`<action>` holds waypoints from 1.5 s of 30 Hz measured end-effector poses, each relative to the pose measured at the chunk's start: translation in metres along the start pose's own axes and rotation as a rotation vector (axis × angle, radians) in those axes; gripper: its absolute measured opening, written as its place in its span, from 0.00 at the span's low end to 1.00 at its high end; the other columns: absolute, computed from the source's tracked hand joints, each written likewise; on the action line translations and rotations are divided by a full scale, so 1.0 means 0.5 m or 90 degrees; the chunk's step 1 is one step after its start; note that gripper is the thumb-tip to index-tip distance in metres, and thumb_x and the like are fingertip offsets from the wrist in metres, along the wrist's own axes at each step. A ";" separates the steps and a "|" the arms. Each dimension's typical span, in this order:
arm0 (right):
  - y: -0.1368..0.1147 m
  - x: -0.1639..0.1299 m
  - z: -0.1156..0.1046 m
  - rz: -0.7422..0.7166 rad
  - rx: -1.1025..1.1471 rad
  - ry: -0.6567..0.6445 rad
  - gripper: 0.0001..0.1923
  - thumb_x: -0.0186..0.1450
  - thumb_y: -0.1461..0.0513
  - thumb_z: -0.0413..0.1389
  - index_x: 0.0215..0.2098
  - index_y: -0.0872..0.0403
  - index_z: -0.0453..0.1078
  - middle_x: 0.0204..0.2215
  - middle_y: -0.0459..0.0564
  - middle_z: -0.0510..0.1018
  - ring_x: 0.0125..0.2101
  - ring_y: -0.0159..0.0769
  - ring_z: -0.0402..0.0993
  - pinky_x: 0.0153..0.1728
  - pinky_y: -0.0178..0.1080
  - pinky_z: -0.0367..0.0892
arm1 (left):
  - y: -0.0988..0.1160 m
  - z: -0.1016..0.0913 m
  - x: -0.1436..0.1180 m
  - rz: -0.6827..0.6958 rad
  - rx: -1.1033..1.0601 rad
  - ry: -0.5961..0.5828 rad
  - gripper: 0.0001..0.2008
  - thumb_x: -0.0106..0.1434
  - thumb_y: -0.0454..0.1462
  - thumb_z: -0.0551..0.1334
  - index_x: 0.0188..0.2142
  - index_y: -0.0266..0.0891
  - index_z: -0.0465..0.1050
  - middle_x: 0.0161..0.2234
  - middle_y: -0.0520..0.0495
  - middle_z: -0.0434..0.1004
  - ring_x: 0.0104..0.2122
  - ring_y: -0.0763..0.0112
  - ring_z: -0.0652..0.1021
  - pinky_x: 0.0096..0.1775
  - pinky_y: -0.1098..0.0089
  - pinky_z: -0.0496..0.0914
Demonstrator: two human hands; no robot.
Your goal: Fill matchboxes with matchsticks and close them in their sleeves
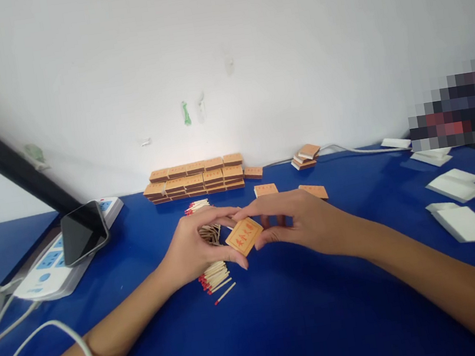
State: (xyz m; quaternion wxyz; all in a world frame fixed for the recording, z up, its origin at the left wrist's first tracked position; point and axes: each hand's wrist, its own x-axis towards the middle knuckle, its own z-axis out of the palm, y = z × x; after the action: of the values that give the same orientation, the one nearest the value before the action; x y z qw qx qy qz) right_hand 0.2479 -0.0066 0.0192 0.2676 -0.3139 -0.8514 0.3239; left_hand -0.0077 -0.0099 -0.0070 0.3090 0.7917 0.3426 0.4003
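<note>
A: What are the two hands doing?

B: They meet over the middle of the blue counter (286,325). Both grip one orange matchbox (244,236), tilted so its printed face looks up. The left hand (194,247) pinches the box's left end, thumb below and fingers curled over the top. The right hand (301,219) closes on the right end, thumb underneath, fingers on the far edge.

A: So neither hand is loose?

B: No, both are clamped on that box, held just above the counter.

A: What lies under them?

B: A heap of red-tipped matches (214,276), partly hidden by the left hand, with more red tips showing beyond it. One match lies a little apart at the near edge of the heap.

A: And farther back?

B: A stacked wall of matchboxes (195,179) stands near the white wall. One box lies just to its right, and two loose boxes (313,191) lie on the counter just behind the right hand. A small pile of boxes (304,157) sits farther right beside a white cable.

A: On the sides?

B: To the left, a phone (82,232) leans on a white power strip (50,268). To the right, several white paper trays (465,222) lie well apart from the hands.
</note>
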 end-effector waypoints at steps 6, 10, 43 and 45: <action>0.016 0.007 0.005 0.032 -0.063 0.119 0.19 0.64 0.52 0.68 0.52 0.47 0.79 0.38 0.46 0.84 0.29 0.33 0.75 0.32 0.37 0.70 | 0.012 -0.002 0.002 0.009 0.092 0.078 0.26 0.53 0.46 0.79 0.51 0.46 0.82 0.43 0.46 0.85 0.42 0.61 0.83 0.48 0.61 0.77; 0.026 0.008 0.017 0.034 -0.104 0.169 0.20 0.66 0.50 0.66 0.52 0.49 0.78 0.43 0.50 0.85 0.29 0.35 0.77 0.33 0.40 0.72 | 0.016 -0.003 0.001 0.057 0.152 0.097 0.18 0.60 0.45 0.76 0.49 0.45 0.82 0.45 0.45 0.85 0.45 0.62 0.82 0.48 0.62 0.77; 0.014 0.001 0.056 0.031 -0.356 0.163 0.16 0.78 0.58 0.46 0.49 0.56 0.75 0.42 0.56 0.85 0.41 0.44 0.81 0.37 0.41 0.66 | -0.003 -0.052 0.023 0.124 0.336 0.116 0.20 0.66 0.48 0.70 0.54 0.44 0.80 0.49 0.42 0.83 0.49 0.58 0.80 0.52 0.55 0.76; 0.016 0.001 0.054 0.033 -0.362 0.175 0.16 0.78 0.58 0.47 0.50 0.56 0.75 0.42 0.56 0.85 0.42 0.45 0.82 0.38 0.42 0.68 | -0.017 -0.098 0.034 0.084 0.391 0.152 0.21 0.68 0.52 0.67 0.53 0.44 0.80 0.49 0.41 0.83 0.49 0.55 0.80 0.52 0.54 0.75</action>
State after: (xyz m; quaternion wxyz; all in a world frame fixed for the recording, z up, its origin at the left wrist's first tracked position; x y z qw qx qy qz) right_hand 0.2326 -0.0118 -0.0036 0.2736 -0.4388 -0.8552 0.0344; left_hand -0.0442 0.0189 0.0178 -0.0127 0.8159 0.4289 0.3875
